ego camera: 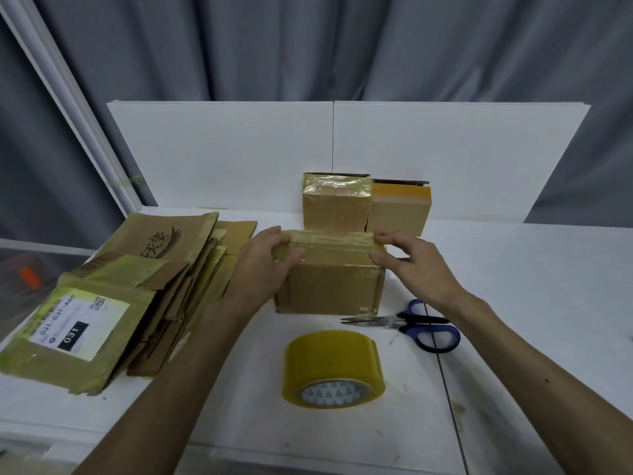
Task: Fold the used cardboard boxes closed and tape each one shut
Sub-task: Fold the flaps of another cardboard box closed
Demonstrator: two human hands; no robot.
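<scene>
A brown cardboard box (330, 286) stands in the middle of the white table, its top closed and covered with yellowish tape. My left hand (265, 262) grips its upper left edge, thumb on the front face and fingers over the top. My right hand (407, 265) presses the upper right corner with thumb and fingertips. A roll of yellow packing tape (334, 363) lies just in front of the box. Scissors with blue handles (409, 323) lie shut to the right of the roll, under my right wrist.
Two taped boxes (337, 202) (399, 209) stand behind the held box against a white backboard (222, 149). A pile of flattened used cardboard boxes (113, 296) fills the left of the table. Grey curtains hang behind.
</scene>
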